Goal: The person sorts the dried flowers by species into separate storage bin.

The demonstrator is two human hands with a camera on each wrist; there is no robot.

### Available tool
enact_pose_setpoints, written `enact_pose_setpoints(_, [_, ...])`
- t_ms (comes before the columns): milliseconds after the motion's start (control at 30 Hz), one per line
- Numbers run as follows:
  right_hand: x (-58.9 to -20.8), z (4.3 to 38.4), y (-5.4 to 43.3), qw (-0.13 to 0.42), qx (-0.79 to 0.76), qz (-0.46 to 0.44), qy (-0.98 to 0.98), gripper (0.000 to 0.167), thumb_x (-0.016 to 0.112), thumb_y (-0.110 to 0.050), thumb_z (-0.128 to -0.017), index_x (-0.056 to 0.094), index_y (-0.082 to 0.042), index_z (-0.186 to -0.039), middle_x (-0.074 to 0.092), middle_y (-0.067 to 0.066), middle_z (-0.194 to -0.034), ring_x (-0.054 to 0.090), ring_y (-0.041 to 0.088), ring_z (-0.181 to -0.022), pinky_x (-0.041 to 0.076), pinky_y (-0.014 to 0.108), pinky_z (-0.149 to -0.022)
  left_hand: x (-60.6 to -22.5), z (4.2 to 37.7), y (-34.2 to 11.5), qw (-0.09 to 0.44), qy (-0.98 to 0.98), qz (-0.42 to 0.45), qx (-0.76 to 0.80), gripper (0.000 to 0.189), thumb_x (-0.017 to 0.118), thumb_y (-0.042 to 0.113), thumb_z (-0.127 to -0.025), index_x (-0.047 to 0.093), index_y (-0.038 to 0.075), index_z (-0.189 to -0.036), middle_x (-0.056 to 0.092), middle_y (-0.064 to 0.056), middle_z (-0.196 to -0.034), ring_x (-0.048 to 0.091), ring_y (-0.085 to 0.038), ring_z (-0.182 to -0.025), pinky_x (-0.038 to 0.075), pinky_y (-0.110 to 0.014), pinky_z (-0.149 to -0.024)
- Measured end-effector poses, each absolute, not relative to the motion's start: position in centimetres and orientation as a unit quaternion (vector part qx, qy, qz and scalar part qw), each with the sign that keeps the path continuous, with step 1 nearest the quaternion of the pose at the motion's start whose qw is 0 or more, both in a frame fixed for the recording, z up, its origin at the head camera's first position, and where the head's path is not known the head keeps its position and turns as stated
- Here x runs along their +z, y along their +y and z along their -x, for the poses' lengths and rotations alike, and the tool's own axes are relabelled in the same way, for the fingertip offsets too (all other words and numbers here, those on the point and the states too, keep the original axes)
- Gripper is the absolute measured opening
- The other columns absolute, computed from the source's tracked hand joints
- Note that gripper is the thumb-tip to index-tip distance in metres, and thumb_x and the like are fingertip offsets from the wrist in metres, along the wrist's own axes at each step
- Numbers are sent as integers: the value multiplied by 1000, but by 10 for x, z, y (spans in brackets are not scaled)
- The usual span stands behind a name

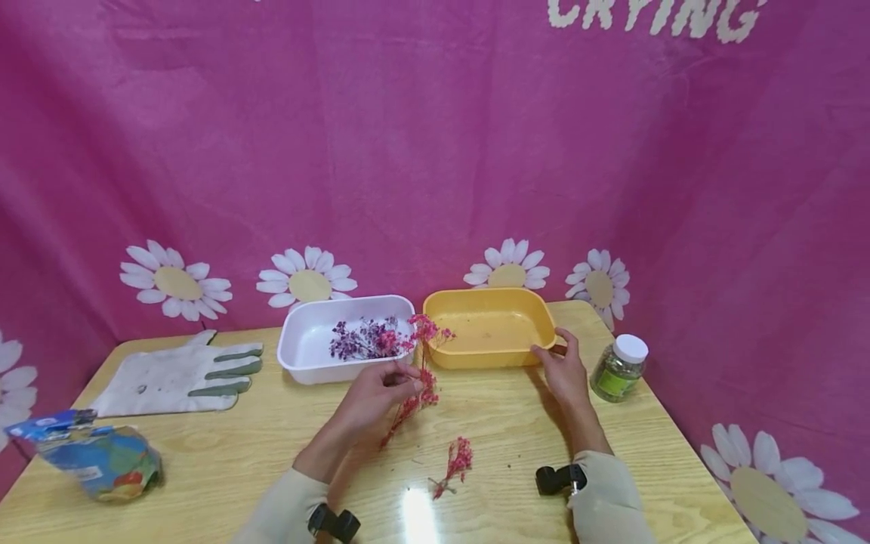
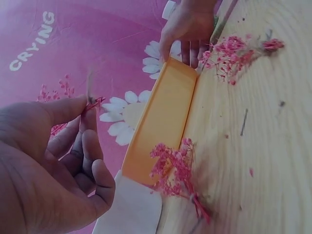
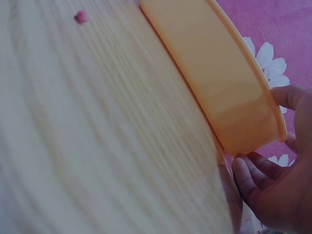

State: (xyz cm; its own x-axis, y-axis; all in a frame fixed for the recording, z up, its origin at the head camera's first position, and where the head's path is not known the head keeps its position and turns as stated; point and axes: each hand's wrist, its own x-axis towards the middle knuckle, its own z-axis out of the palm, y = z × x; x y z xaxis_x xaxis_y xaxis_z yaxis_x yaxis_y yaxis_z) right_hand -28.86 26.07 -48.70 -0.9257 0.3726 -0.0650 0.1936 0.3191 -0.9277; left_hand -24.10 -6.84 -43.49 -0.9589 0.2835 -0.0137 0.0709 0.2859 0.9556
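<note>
My left hand (image 1: 381,393) pinches the thin stem of a sprig of pink dried flowers (image 1: 424,330) between thumb and fingertips, its blossoms overlapping the gap between two trays in the head view. With my right hand (image 1: 567,370) I grip the near right corner of the yellow tray (image 1: 489,359), thumb at the rim and fingers against the outer wall. A second pink sprig (image 2: 173,168) lies on the table below my left hand, and a third (image 1: 455,461) lies nearer me. Purple dried flowers (image 1: 360,340), with some pink among them, lie in the white tray (image 1: 306,370).
At the left lie a white-and-green work glove (image 1: 170,378) and a crumpled blue bag (image 1: 102,461). A jar with a white lid (image 1: 618,368) stands right of my right hand. Small stem bits are scattered on the wooden table (image 1: 503,423); a pink daisy-print cloth (image 1: 421,151) hangs behind.
</note>
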Motion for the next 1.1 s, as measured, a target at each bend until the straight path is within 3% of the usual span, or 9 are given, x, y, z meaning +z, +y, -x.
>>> enact_pose_setpoints(267, [-487, 288, 261, 82, 567, 171, -802, 67, 60, -36, -94, 26, -20, -149, 47, 18, -136, 51, 32, -126, 38, 42, -106, -431, 256, -54, 79, 809, -117, 571, 26, 74, 25, -85, 70, 11, -107, 69, -3, -92, 64, -16, -85, 54, -44, -82])
enact_pose_setpoints(467, [-485, 287, 261, 78, 560, 175, -806, 67, 60, -35, -94, 25, -21, -150, 47, 18, -135, 51, 33, -126, 37, 44, -106, -427, 265, -42, 87, 808, -117, 571, 26, 73, 25, -86, 69, 14, -109, 72, -6, -95, 67, -32, -93, 54, -49, -86])
enact_pose_setpoints(633, [-486, 287, 262, 81, 558, 174, -808, 68, 60, -35, -93, 25, -20, -150, 48, 18, -134, 52, 34, -124, 38, 43, -104, -422, 279, -30, 77, 817, -114, 560, 26, 73, 28, -86, 69, 18, -110, 72, -5, -94, 66, -32, -95, 53, -48, -85])
enact_pose_setpoints(833, [-486, 287, 263, 83, 559, 177, -806, 68, 61, -36, -93, 26, -21, -149, 48, 17, -133, 51, 33, -124, 38, 43, -104, -416, 298, -18, 79, 809, -102, 574, 29, 73, 26, -86, 68, 15, -112, 72, -8, -96, 65, -35, -101, 52, -45, -84])
enact_pose_setpoints(967, [-486, 287, 262, 84, 562, 176, -804, 67, 61, -36, -92, 27, -20, -148, 48, 17, -132, 52, 33, -124, 38, 42, -103, -415, 309, -12, 82, 795, -88, 594, 28, 73, 21, -86, 67, 10, -111, 69, -10, -95, 64, -37, -99, 52, -39, -76])
enact_pose_setpoints(1100, [-487, 286, 261, 83, 563, 174, -804, 66, 61, -34, -93, 27, -19, -148, 49, 18, -131, 52, 33, -124, 40, 41, -102, -414, 315, -7, 88, 794, -68, 598, 28, 73, 20, -86, 67, 11, -112, 67, -10, -97, 63, -36, -102, 52, -40, -80])
